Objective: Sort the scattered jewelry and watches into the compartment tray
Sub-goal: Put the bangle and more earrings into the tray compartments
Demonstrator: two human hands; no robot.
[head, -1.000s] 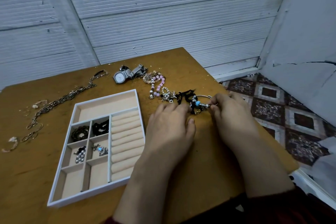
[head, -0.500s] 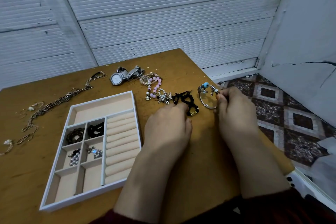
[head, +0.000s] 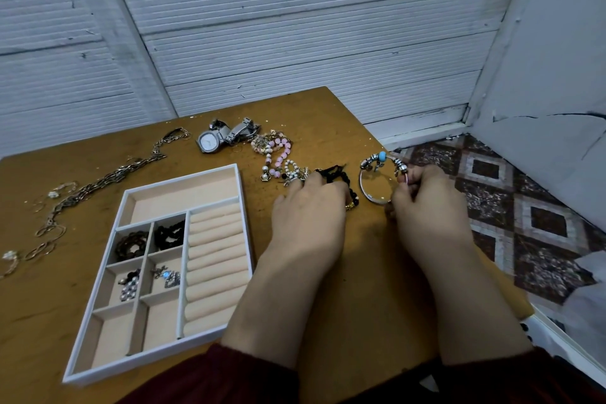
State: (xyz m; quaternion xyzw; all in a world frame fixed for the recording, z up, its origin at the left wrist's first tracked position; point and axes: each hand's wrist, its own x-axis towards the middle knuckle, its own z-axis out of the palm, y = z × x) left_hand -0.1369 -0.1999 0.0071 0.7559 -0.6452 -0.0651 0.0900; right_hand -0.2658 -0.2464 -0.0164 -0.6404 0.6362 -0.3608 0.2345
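Bangle: charm bangle (head: 361, 179) near right edge of table (head: 328, 115), just clear of black cord (head: 334, 174).
Right hand (head: 426, 207): pinching bangle's near rim.
Left hand (head: 311, 213): fingers flat, pinning cord.
Advice: lift straight up, charms hanging free, then carry to tray (head: 183, 175).

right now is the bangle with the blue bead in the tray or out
Out. The right hand pinches the bangle over the table, well apart from the tray.
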